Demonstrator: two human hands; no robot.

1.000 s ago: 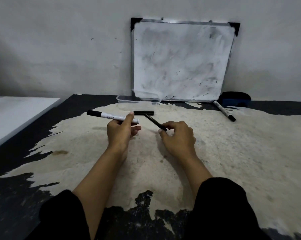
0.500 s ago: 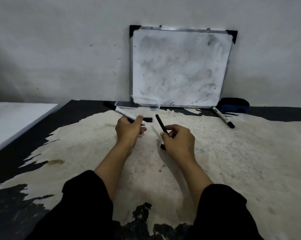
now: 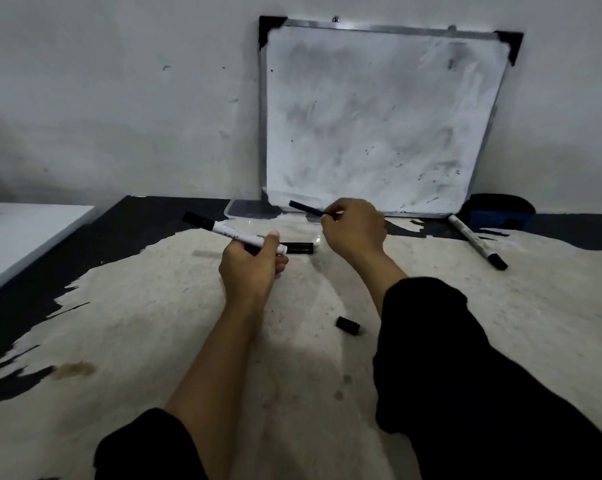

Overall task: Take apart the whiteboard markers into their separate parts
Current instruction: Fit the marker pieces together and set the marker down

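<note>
At a worn desk (image 3: 465,341), a left hand (image 3: 249,268) grips an opened marker barrel (image 3: 235,233) while the right hand (image 3: 353,226) pinches its black ink core (image 3: 304,208) above a clear tray (image 3: 238,211). A cap (image 3: 299,248) and end plug (image 3: 348,326) lie loose; a second marker (image 3: 476,241) awaits, seemingly untouched.

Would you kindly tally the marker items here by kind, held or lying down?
Whole markers: 1
Marker barrels: 1
Ink cores: 1
Long caps: 1
Small end caps: 1
Total: 5
</note>
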